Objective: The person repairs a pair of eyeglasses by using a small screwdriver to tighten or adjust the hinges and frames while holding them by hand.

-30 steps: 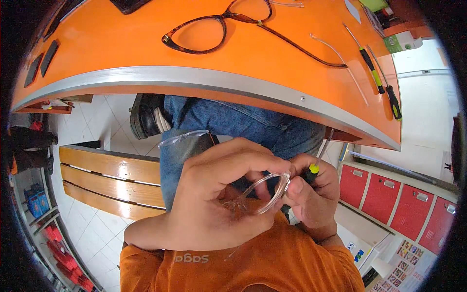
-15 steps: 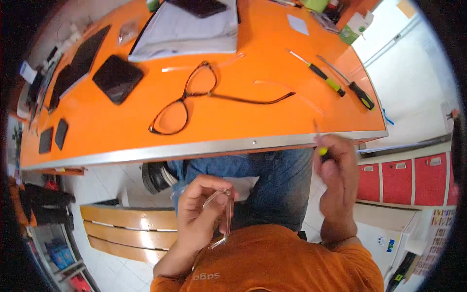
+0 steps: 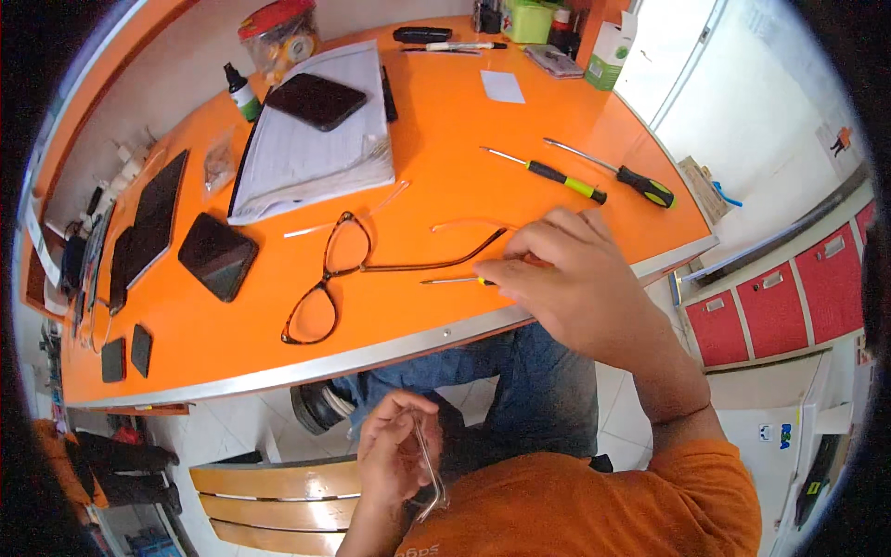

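My left hand (image 3: 388, 455), held low over my lap, grips a clear plastic eyeglass frame (image 3: 428, 457) seen nearly edge-on. At the table's front edge my right hand (image 3: 580, 283) has its fingers round a small screwdriver (image 3: 449, 280). Its thin shaft points left just above or on the tabletop, and the palm hides most of its handle. Left of that hand lies a dark pair of glasses (image 3: 327, 276) with one temple arm stretched toward my fingers. A clear temple arm (image 3: 455, 223) lies behind it, and another clear strip (image 3: 306, 230) rests near the papers.
Two larger screwdrivers (image 3: 566, 180) (image 3: 647, 187) lie at the right of the orange table (image 3: 445, 343). Toward the left are a stack of papers (image 3: 325, 172) bearing a dark phone (image 3: 318, 100), and a dark square device (image 3: 218, 257). A lidded jar (image 3: 278, 46) stands behind.
My right hand has carried the small screwdriver from beyond the table's edge up and left onto the tabletop. The clear frame in my left hand has turned edge-on. The view has shifted.
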A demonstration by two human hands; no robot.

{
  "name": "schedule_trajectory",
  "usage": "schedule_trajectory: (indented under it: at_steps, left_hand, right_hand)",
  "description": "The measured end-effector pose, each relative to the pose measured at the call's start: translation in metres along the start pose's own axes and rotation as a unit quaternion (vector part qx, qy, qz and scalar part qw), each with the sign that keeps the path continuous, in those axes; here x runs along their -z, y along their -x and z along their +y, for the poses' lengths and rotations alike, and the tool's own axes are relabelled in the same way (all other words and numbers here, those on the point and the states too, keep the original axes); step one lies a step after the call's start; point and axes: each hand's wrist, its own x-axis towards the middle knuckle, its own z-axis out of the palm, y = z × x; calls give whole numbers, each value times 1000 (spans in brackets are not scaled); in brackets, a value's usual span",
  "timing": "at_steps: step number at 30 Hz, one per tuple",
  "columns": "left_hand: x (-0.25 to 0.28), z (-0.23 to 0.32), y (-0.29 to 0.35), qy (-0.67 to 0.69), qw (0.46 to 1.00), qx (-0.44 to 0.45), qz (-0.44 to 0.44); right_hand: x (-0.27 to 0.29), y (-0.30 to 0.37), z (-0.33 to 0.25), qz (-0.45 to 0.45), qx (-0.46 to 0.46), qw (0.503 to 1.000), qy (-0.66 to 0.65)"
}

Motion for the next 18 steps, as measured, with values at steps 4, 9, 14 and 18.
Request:
schedule_trajectory:
  at_steps: [4, 9, 14, 18]
  left_hand:
    - [2, -1, -3, -1, 1000, 8, 8]
    - [1, -4, -8, -37, 998, -43, 38]
    - [-14, -6, -12, -50, 994, -72, 69]
    - [-7, -2, -10, -3, 999, -31, 8]
  right_hand:
    - [10, 1, 8, 46, -30, 998, 11]
    - [34, 16, 65, 196, -257, 945, 46]
    - [30, 34, 119, 124, -245, 947, 166]
    - [27, 35, 134, 37, -309, 941, 130]
